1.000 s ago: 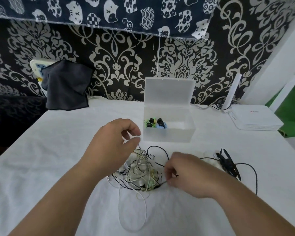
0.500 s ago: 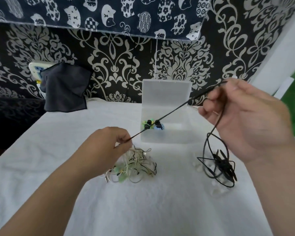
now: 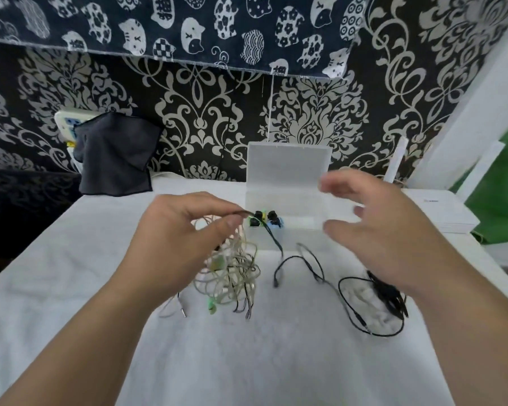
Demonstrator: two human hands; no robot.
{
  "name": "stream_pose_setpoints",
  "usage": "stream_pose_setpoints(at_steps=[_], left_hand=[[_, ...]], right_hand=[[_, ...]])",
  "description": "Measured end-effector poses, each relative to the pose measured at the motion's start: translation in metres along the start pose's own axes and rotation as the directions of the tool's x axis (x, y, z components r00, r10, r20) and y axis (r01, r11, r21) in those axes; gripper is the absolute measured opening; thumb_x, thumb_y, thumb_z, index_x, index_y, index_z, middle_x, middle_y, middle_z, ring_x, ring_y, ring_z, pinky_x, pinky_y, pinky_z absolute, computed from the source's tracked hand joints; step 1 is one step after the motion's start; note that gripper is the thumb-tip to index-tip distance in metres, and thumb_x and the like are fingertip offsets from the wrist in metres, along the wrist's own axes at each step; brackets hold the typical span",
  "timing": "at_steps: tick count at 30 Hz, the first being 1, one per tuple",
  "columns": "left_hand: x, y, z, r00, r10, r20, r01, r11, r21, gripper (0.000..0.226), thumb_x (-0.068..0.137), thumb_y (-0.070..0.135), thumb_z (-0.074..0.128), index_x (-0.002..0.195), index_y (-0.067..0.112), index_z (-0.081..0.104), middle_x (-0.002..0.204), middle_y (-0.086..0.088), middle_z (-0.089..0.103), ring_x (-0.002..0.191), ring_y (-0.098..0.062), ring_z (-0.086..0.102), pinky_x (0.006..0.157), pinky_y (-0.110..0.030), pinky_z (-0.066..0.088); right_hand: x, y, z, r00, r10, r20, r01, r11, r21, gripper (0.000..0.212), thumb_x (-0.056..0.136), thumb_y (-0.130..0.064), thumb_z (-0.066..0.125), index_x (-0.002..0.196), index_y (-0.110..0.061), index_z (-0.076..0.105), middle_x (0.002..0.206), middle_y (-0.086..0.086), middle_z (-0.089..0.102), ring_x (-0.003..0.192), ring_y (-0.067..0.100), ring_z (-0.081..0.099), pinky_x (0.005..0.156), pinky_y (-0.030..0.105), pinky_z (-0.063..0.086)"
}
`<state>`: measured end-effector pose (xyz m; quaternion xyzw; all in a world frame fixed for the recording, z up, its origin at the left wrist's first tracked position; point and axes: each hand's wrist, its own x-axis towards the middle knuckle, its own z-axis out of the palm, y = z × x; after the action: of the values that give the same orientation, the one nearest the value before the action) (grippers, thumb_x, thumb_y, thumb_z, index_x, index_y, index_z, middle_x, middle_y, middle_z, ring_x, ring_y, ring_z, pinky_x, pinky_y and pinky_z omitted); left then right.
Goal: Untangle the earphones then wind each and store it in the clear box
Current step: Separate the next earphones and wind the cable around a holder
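White cloth covers the desk, and the person's two bare arms reach in from the bottom corners of the frame. The left hand, just left of centre, has thumb and forefinger pressed together on the end of a black earphone. From that pinch the thin black cord drops past the front of the clear box, loops on the desk at mid-frame, and runs right to a loose black bundle lying low beside the right wrist.

Under the left hand's fingers hangs a pale tangle of whitish cords with a green earbud at its lower edge. Its bottom loops and a metal plug reach the cloth. Strands rise among the fingers, but I cannot tell how they are held.

The right hand hovers right of centre, blurred, fingers spread and holding nothing. It is in front of the box's right half and above the black bundle.

That box stands behind both hands, at the frame's centre, its lid upright against the patterned wall. Some wound earphones, black with green and blue, sit in its left end, close to the pinching fingertips.

A dark cloth hangs at the upper left. A white router sits at the right edge.
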<state>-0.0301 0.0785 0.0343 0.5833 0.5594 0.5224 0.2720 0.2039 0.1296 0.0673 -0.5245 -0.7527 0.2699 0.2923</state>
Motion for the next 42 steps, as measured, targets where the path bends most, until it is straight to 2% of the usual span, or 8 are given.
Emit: stream_pose_setpoints(at_steps=[5,8,17,20,24,32,38,42], left_hand=[[-0.006,-0.005,0.016,0.998,0.013,0.066,-0.022,0.991,0.136,0.023,0.082,0.009,0.077,0.083,0.032,0.081,0.078,0.012,0.072,0.071,-0.009,0.067,0.062,-0.020,0.050],[-0.007,-0.009,0.018,0.999,0.000,0.047,-0.009,0.980,0.198,0.024,0.080,0.011,0.079,0.081,0.035,0.078,0.075,0.015,0.070,0.066,-0.007,0.064,0.061,-0.020,0.050],[0.002,-0.015,-0.002,0.969,-0.239,0.062,0.241,0.970,-0.023,0.022,0.082,0.002,0.076,0.088,0.023,0.076,0.075,0.001,0.075,0.068,-0.021,0.067,0.069,-0.029,0.055],[0.005,-0.019,-0.002,0.970,-0.242,-0.012,0.236,0.955,-0.179,0.025,0.086,-0.007,0.067,0.091,0.017,0.073,0.070,0.002,0.069,0.067,-0.011,0.061,0.066,-0.019,0.048],[0.005,-0.017,0.005,0.975,-0.212,-0.066,0.186,0.942,-0.279,0.026,0.092,-0.006,0.060,0.097,0.019,0.066,0.071,0.001,0.063,0.068,-0.020,0.056,0.069,-0.032,0.044],[-0.002,-0.001,0.019,0.996,-0.083,-0.021,0.080,0.990,-0.116,0.031,0.090,-0.003,0.062,0.100,0.027,0.060,0.083,0.004,0.063,0.045,-0.015,0.043,0.042,-0.024,0.034],[0.006,-0.018,-0.001,0.977,-0.195,-0.091,0.198,0.980,0.032,0.043,0.072,-0.003,0.080,0.096,0.029,0.067,0.090,0.008,0.059,0.061,-0.011,0.042,0.062,-0.025,0.042],[0.004,-0.019,-0.002,0.968,-0.251,-0.034,0.251,0.936,0.246,0.032,0.067,-0.003,0.075,0.081,0.026,0.071,0.070,0.008,0.061,0.047,-0.004,0.045,0.050,-0.018,0.039]], right_hand=[[-0.008,-0.020,0.043,0.954,-0.013,0.301,-0.043,0.983,0.180,0.058,0.079,-0.049,0.075,0.132,-0.035,0.055,0.100,-0.011,0.071,0.094,-0.001,0.067,0.088,0.030,0.052],[-0.006,-0.022,0.055,0.976,0.050,0.211,-0.079,0.988,0.132,0.014,0.090,-0.039,0.069,0.094,-0.026,0.071,0.066,-0.003,0.065,0.060,0.009,0.060,0.070,0.040,0.055],[0.000,-0.016,0.043,0.967,0.232,0.104,-0.253,0.923,0.290,0.027,0.091,-0.021,0.064,0.066,-0.009,0.067,0.038,-0.016,0.041,0.052,0.003,0.045,0.066,0.031,0.036],[-0.001,-0.019,0.042,0.980,0.173,0.102,-0.196,0.932,0.304,0.027,0.084,-0.014,0.061,0.061,-0.003,0.051,0.054,0.004,0.030,0.060,0.019,0.034,0.062,0.032,0.029],[-0.008,-0.023,0.050,0.978,0.074,0.193,-0.119,0.965,0.232,0.025,0.082,-0.009,0.059,0.060,-0.004,0.049,0.057,0.005,0.041,0.058,0.016,0.038,0.050,0.024,0.029],[-0.009,-0.018,0.074,0.966,0.064,0.250,-0.128,0.961,0.247,0.012,0.081,-0.016,0.064,0.074,-0.007,0.068,0.076,0.013,0.072,0.079,0.038,0.067,0.074,0.057,0.054],[-0.001,-0.014,0.059,0.972,0.129,0.198,-0.224,0.768,0.600,0.037,0.079,-0.004,0.049,0.050,-0.018,0.067,0.083,0.016,0.075,0.077,0.026,0.072,0.077,0.043,0.054],[0.002,-0.014,0.054,0.977,0.127,0.174,-0.210,0.731,0.649,0.029,0.064,-0.011,0.045,0.049,-0.015,0.069,0.085,0.015,0.076,0.079,0.028,0.074,0.083,0.046,0.056]])
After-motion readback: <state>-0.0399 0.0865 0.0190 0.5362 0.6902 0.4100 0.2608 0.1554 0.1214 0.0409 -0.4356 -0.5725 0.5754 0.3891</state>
